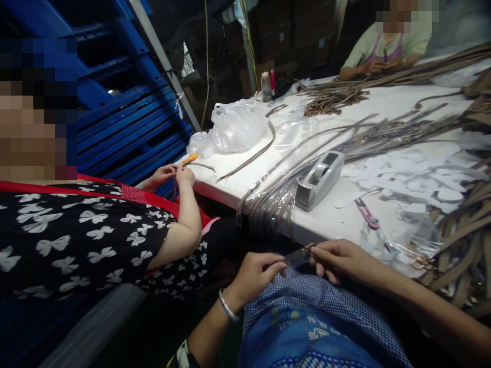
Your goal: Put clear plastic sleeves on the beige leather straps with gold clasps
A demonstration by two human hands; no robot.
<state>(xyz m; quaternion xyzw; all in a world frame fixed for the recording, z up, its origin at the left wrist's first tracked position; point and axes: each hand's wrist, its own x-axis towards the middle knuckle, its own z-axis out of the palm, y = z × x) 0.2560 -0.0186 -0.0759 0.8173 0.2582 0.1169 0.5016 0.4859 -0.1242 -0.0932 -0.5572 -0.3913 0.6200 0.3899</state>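
Over my lap, in front of the table edge, my two hands face each other. My left hand [257, 278], with a silver bangle at the wrist, pinches one end of a clear plastic piece [294, 258]; whether it is a bag or a strip I cannot tell. At the other end, my right hand [332, 258] has thumb and fingers closed on a small gold metal fitting [308, 247], its exact kind unclear. A blue checked apron [307, 317] lies beneath both hands.
On the white table [224, 186] stand a grey tape dispenser [320, 180], pink-handled scissors [367, 213], white paper scraps [422, 168] and plastic bags [238, 125]. Brown straps [460, 235] pile up at right. One co-worker [169, 225] sits close at left, another [387, 56] across.
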